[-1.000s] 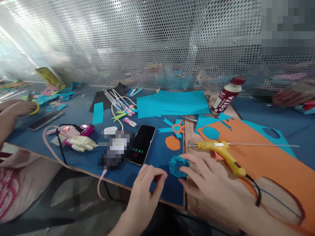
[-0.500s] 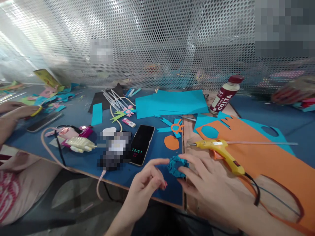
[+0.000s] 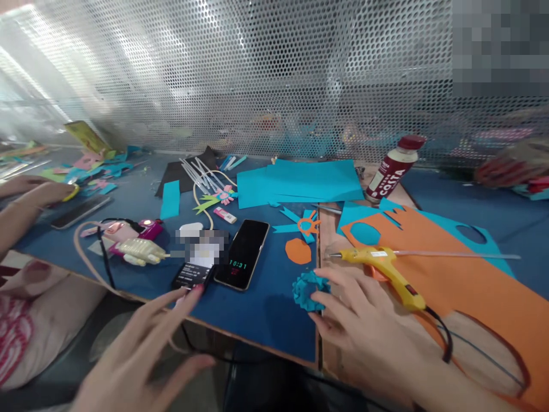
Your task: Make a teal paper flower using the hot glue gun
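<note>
My left hand (image 3: pixel 143 349) is stretched out flat with its thumb apart, its fingertips at the lower end of a phone with a lit screen (image 3: pixel 193 276). Beside that phone lies a second phone (image 3: pixel 244 254) showing 10:31. With its fingertips and thumb, my right hand (image 3: pixel 369 326) grips a crumpled blue paper ring (image 3: pixel 306 290) at the wooden edge of the blue tabletop. Just beyond the ring are an orange paper disc (image 3: pixel 298 251) and a small orange cut-out (image 3: pixel 307 224) on blue strips. A yellow glue gun (image 3: pixel 386 262) lies past my right hand.
Orange card (image 3: pixel 463 274) with cut holes covers the right side. Blue sheets (image 3: pixel 313 180) and a Costa bottle (image 3: pixel 392 169) stand along the mesh wall. Glue sticks (image 3: pixel 199 174), a power strip with cables (image 3: pixel 137 250) and another person's hand (image 3: pixel 47 191) are at left.
My left hand has moved left and down from beside the paper ring to the lit phone, its fingers straightening. My right hand has stayed at the ring.
</note>
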`<state>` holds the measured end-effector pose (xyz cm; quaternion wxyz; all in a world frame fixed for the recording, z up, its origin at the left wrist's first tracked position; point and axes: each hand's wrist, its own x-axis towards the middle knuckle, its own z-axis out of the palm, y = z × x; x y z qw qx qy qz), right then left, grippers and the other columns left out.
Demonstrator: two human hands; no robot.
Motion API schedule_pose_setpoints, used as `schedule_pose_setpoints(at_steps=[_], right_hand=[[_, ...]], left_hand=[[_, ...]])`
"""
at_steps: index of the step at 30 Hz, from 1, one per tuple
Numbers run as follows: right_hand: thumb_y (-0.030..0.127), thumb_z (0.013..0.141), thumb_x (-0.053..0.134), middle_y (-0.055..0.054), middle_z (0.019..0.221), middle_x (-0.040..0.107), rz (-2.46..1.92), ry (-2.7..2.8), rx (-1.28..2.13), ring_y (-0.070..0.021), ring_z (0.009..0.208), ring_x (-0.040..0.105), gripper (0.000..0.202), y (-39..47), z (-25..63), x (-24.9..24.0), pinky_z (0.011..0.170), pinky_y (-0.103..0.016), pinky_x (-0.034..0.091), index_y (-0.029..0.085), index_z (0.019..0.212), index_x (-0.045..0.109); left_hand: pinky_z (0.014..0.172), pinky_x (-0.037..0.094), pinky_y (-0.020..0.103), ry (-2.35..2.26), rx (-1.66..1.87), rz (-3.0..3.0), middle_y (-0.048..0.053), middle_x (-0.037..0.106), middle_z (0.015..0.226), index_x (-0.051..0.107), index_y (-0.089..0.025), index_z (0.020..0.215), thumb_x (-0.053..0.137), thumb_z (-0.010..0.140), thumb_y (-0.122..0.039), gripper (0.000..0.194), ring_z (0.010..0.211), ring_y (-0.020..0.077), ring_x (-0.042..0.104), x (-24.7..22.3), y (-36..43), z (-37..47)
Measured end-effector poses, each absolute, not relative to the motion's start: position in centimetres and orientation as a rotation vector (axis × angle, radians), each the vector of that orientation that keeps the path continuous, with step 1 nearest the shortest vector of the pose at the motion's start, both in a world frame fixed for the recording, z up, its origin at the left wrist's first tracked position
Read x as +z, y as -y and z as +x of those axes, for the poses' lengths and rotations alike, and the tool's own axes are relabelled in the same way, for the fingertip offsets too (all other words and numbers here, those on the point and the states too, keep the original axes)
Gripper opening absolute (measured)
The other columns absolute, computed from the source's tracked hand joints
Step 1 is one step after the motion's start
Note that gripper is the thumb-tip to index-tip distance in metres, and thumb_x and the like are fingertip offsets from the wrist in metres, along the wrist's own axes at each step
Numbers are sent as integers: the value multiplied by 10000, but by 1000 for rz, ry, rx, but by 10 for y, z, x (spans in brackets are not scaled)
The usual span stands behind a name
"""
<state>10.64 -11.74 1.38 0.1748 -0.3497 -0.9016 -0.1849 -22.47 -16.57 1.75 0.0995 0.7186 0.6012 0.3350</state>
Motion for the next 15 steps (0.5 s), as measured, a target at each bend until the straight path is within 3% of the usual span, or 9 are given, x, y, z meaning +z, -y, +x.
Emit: schedule_pose_setpoints(at_steps=[2,4,11,15], right_hand=[[108,920,471,8,939,685,-902,2564,-615,-293,1077,553,303,118,106,17,737,-432,387,326,883,678],[133,925,501,17,992,680,-889,2559,-651,-305,1115,521,267,120,107,17,765,-452,372,331,907,679],[195,972,425,-59,1125,670,-1003,2504,-627,-317,1094,546,271,120,108,8,769,-472,380,278,953,683],[290,935,522,-140,1209,634,-1136,2331,-483,-329,1061,581,186,121,106,6,788,-473,414,214,984,685]], left_hand=[[966,504,406,-1615,814,2243,39,573,1337,619,-359,1243,715,780,-442,481,1201,294,551,14,150,-190],[987,492,414,-1516,838,2119,65,565,1319,638,-311,1165,565,912,-340,265,1203,252,557,6,131,-153],[1021,440,443,-1236,942,1845,99,567,1255,610,-219,872,608,873,-229,11,1208,248,537,-13,106,-102],[1017,424,451,-1227,983,1812,95,572,1233,599,-212,838,605,849,-179,36,1191,249,540,-13,110,-100]])
